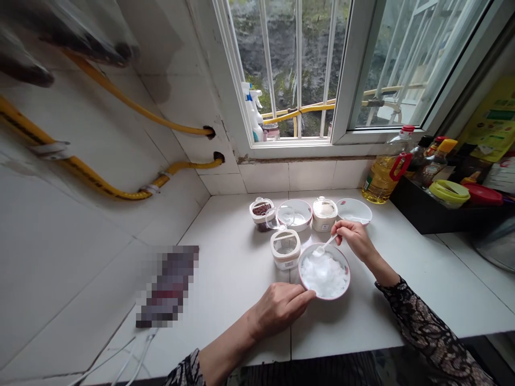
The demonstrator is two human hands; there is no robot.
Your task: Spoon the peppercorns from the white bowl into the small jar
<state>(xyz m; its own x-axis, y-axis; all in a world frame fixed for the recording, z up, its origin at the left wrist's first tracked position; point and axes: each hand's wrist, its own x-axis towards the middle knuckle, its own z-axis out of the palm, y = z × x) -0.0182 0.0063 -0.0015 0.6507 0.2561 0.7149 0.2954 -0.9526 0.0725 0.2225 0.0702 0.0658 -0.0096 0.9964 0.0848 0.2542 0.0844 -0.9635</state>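
A white bowl [301, 281] holding a loose white substance [324, 274] stands on the tiled counter. With thumb and fingers, my left hand [278, 310] grips the bowl's near left rim. My right hand [354, 238] pinches the handle of a small white spoon [319, 251], its head over the far side of the white substance. Just left of the bowl sits a spice jar [285, 250] with a clear lid. Behind it are an open jar of dark grains [262, 210], a second bowl [300, 214], a jar of pale powder [324, 214] and a third bowl [354, 210].
An oil bottle [380, 177] stands at the back right, beside a black box [418, 209] of condiment bottles. Near the left wall lies a blurred-out object [167, 289] with white cables [139, 356]. Yellow pipes [132, 107] run along that wall; a barred window [298, 69] is ahead.
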